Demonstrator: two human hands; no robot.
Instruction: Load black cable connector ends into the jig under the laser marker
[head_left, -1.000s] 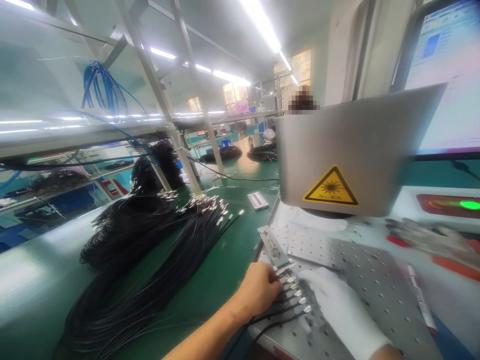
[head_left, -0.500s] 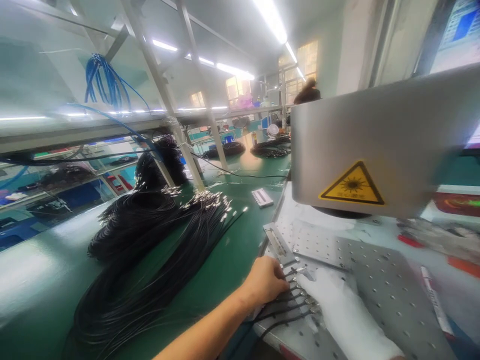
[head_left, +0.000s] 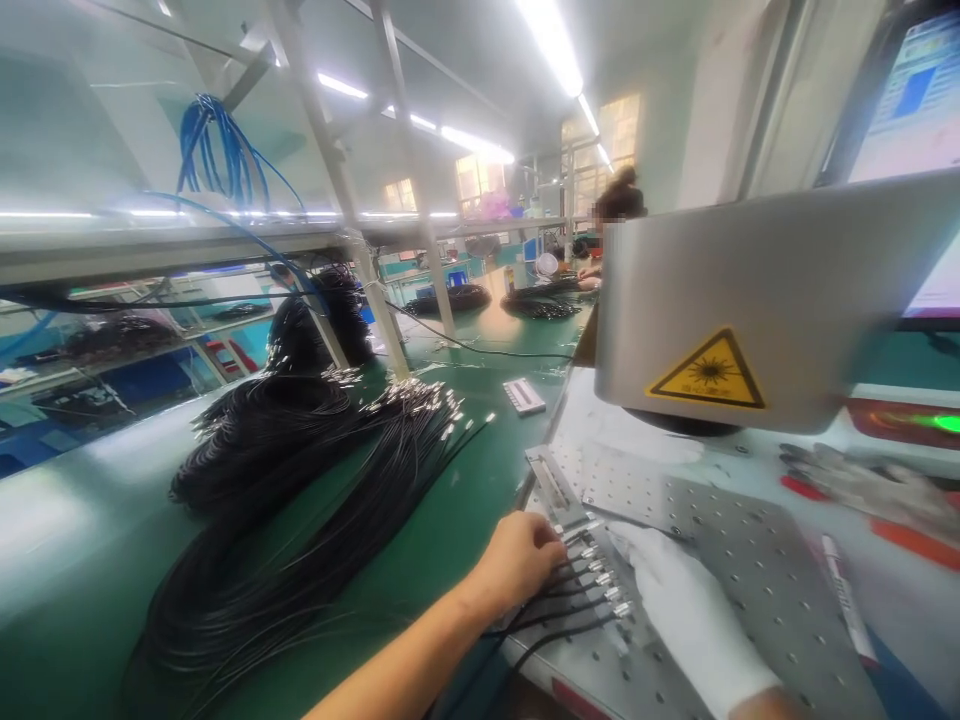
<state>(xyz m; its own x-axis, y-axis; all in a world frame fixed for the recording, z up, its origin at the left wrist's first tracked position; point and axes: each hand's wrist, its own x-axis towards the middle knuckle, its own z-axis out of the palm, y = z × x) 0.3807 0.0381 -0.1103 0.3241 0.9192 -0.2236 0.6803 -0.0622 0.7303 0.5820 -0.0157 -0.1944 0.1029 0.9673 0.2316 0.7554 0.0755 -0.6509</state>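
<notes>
My bare left hand (head_left: 517,560) rests with curled fingers on a row of several black cables (head_left: 547,615) with silver connector tips (head_left: 600,580), pressing them onto the perforated metal plate (head_left: 735,570). My right hand (head_left: 686,610), in a white glove, lies flat on the plate just right of the connector tips, fingers stretched toward them. A slotted metal fixture (head_left: 551,485) sits on the plate just beyond the tips. The laser head (head_left: 765,300), a grey housing with a yellow warning label, hangs above the plate.
A large heap of black cables (head_left: 300,480) with silver ends covers the green bench to my left. A small white block (head_left: 523,396) lies farther back. Pliers with red handles (head_left: 862,490) and a pen (head_left: 844,595) lie at the right. A monitor (head_left: 915,110) stands behind; another person sits beyond.
The view has shifted slightly. My left hand stays on the cables and my gloved right hand stays beside the connector tips; both moved only a little.
</notes>
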